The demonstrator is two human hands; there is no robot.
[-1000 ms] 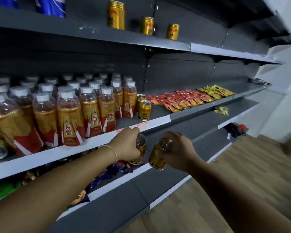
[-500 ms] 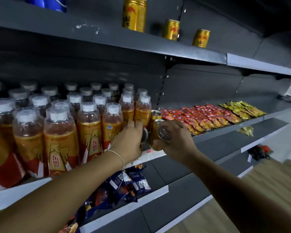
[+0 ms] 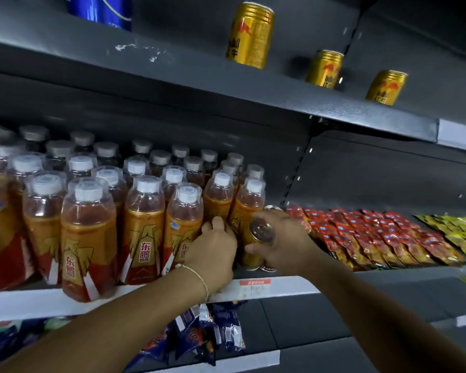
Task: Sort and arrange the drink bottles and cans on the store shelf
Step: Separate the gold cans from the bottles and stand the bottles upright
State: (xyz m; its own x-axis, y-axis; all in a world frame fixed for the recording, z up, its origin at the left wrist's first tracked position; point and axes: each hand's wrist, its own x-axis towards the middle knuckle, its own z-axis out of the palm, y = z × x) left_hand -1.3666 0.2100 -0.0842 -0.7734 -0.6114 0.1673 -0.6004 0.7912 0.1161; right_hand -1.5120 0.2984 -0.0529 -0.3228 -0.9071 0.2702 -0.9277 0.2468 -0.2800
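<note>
**Gold can, tilted, at the shelf's front edge**

Nearest us, the left hand (image 3: 213, 251) lies curled against the foot of the front-row bottles (image 3: 145, 224). Whether it holds anything we cannot tell, since its own back hides the palm. Just beside it, the right hand (image 3: 288, 246) is wrapped round a gold can (image 3: 253, 247), thumb on the near side, fingers behind.

The can sits at the front of the middle shelf (image 3: 280, 288), between the bottles and the red snack packets (image 3: 374, 238). Its long axis is near upright but leaning, lid tipped up and toward us, base down at the shelf (whether it is fully seated we cannot see).

We judge the danger lies there. Released while it leans, the can could tip and roll off the lip. A sideways nudge could also topple the tightly packed bottles.

Farther up, three gold cans (image 3: 250, 36) stand apart on the top shelf.
</note>
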